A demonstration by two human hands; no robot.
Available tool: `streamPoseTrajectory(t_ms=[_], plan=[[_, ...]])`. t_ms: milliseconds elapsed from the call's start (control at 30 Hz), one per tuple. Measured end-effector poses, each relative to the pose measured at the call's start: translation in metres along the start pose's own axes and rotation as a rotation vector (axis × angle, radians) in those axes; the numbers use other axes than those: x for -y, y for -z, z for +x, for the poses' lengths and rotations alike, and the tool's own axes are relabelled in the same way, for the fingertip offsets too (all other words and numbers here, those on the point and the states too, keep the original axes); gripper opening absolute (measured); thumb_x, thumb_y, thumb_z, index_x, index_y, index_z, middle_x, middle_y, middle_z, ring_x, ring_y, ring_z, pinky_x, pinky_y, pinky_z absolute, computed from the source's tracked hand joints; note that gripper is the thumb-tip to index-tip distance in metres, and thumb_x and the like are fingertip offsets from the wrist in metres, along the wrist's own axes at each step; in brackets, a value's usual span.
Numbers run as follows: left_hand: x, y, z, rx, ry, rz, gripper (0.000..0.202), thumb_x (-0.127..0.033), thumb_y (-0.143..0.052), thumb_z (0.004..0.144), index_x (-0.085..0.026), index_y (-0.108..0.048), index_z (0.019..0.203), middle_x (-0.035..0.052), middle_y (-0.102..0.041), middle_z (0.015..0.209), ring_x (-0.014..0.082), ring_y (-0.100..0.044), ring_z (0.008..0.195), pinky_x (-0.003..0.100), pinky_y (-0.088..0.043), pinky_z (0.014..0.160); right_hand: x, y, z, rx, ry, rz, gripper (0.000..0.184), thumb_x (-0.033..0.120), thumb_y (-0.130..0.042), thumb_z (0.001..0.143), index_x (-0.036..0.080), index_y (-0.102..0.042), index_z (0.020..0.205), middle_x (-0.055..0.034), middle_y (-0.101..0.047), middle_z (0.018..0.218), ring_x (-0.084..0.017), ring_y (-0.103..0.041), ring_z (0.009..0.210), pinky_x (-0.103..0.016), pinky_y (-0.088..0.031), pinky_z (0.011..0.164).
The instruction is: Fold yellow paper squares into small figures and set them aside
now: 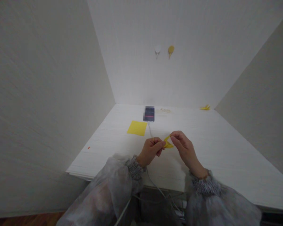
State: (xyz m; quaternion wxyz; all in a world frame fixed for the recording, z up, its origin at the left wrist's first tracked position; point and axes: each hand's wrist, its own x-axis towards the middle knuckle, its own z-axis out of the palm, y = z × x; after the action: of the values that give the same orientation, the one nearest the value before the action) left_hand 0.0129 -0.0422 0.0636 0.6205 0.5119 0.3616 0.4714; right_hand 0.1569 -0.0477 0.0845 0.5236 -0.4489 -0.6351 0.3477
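Between my hands, above the front middle of the white table, is a small folded piece of yellow paper point(169, 145). My left hand point(152, 148) pinches it between thumb and fingers at its left end. At the raised upper tip of the paper, my right hand point(182, 145) has thumb and forefinger closed on it. The exact folds are too small to make out. A flat yellow paper square point(137, 128) lies on the table beyond my left hand. Far to the right, near the back wall, sits a folded yellow paper figure point(205, 107).
A phone point(149, 114) with a blurred screen lies near the back wall, its white cable point(150, 129) running toward me. Beside it are small pale bits point(165, 110). A tiny orange piece point(89, 147) lies left. Two hooks, white point(158, 49) and yellow point(171, 49), hang on the wall.
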Motion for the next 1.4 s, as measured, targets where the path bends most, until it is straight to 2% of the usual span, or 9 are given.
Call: streamPoseTrajectory(t_ms=[67, 267, 433, 667, 1000, 1100, 1233, 1333, 1400], plan=[[0.001, -0.001, -0.001, -0.008, -0.019, 0.083, 0.028, -0.035, -0.053, 0.07, -0.012, -0.05, 0.054, -0.0059, -0.041, 0.038, 0.0025, -0.033, 0.033, 0.017, -0.024, 0.035, 0.008, 0.008, 0.004, 0.009, 0.052, -0.143, 0.02, 0.036, -0.047, 0.077, 0.019, -0.05, 0.066, -0.0013, -0.049, 0.066, -0.014, -0.045, 0.066, -0.025, -0.036, 0.058], [0.0, -0.003, -0.002, 0.042, -0.034, 0.173, 0.03, -0.038, -0.052, 0.07, -0.013, -0.05, 0.055, -0.0053, -0.042, 0.04, 0.0032, -0.035, 0.035, 0.017, -0.026, 0.037, 0.024, 0.014, 0.015, 0.256, -0.048, -0.375, 0.025, 0.036, -0.05, 0.073, 0.018, -0.05, 0.055, 0.002, -0.044, 0.048, -0.01, -0.037, 0.046, -0.022, -0.026, 0.041], [0.0, -0.002, -0.002, 0.116, -0.02, 0.127, 0.03, -0.038, -0.053, 0.07, -0.012, -0.05, 0.055, -0.0052, -0.043, 0.039, 0.0033, -0.035, 0.035, 0.017, -0.026, 0.038, 0.023, 0.013, 0.018, 0.351, -0.023, -0.353, 0.023, 0.031, -0.047, 0.074, 0.018, -0.05, 0.055, 0.0014, -0.046, 0.049, -0.01, -0.038, 0.046, -0.023, -0.026, 0.043], [0.001, 0.0, -0.001, 0.135, -0.031, 0.076, 0.028, -0.035, -0.052, 0.071, -0.012, -0.049, 0.055, -0.0051, -0.044, 0.039, 0.003, -0.036, 0.034, 0.017, -0.027, 0.037, 0.026, 0.014, 0.018, 0.326, -0.097, -0.241, 0.03, 0.038, -0.049, 0.072, 0.018, -0.047, 0.05, 0.0021, -0.044, 0.047, -0.01, -0.038, 0.045, -0.022, -0.028, 0.042], [0.006, 0.003, 0.004, 0.126, 0.005, -0.005, 0.027, -0.033, -0.054, 0.069, -0.012, -0.049, 0.054, -0.0052, -0.044, 0.04, 0.003, -0.036, 0.033, 0.017, -0.027, 0.036, 0.028, 0.016, 0.018, 0.258, 0.04, -0.361, 0.035, 0.039, -0.043, 0.078, 0.017, -0.049, 0.051, 0.0023, -0.045, 0.046, -0.009, -0.041, 0.045, -0.021, -0.031, 0.044], [0.007, 0.004, 0.006, 0.102, 0.031, -0.098, 0.026, -0.033, -0.055, 0.069, -0.012, -0.047, 0.054, -0.0057, -0.043, 0.038, 0.0033, -0.036, 0.032, 0.018, -0.027, 0.036, 0.024, 0.021, 0.016, 0.177, 0.085, -0.269, 0.035, 0.038, -0.036, 0.083, 0.017, -0.055, 0.062, 0.0004, -0.05, 0.054, -0.011, -0.048, 0.054, -0.023, -0.038, 0.053], [0.006, 0.004, 0.008, 0.064, 0.025, -0.21, 0.026, -0.034, -0.054, 0.07, -0.013, -0.045, 0.056, -0.0065, -0.041, 0.037, 0.0038, -0.034, 0.031, 0.018, -0.028, 0.036, 0.012, 0.023, 0.012, 0.135, 0.23, -0.136, 0.02, 0.035, -0.047, 0.078, 0.018, -0.057, 0.082, -0.0043, -0.056, 0.083, -0.016, -0.052, 0.081, -0.028, -0.04, 0.073], [0.005, 0.002, 0.008, 0.067, 0.019, -0.231, 0.025, -0.033, -0.055, 0.07, -0.013, -0.046, 0.057, -0.0062, -0.042, 0.037, 0.0037, -0.035, 0.032, 0.018, -0.028, 0.037, 0.0, 0.017, 0.01, 0.145, 0.086, -0.007, 0.023, 0.036, -0.042, 0.081, 0.019, -0.057, 0.086, -0.0049, -0.057, 0.086, -0.016, -0.052, 0.084, -0.03, -0.039, 0.076], [0.006, 0.003, 0.007, 0.082, 0.025, -0.226, 0.024, -0.032, -0.055, 0.07, -0.013, -0.047, 0.058, -0.006, -0.043, 0.038, 0.0036, -0.036, 0.033, 0.018, -0.028, 0.037, -0.007, 0.011, 0.009, 0.195, -0.078, 0.116, 0.029, 0.038, -0.039, 0.082, 0.017, -0.058, 0.072, -0.0027, -0.056, 0.072, -0.014, -0.053, 0.071, -0.027, -0.041, 0.067]])
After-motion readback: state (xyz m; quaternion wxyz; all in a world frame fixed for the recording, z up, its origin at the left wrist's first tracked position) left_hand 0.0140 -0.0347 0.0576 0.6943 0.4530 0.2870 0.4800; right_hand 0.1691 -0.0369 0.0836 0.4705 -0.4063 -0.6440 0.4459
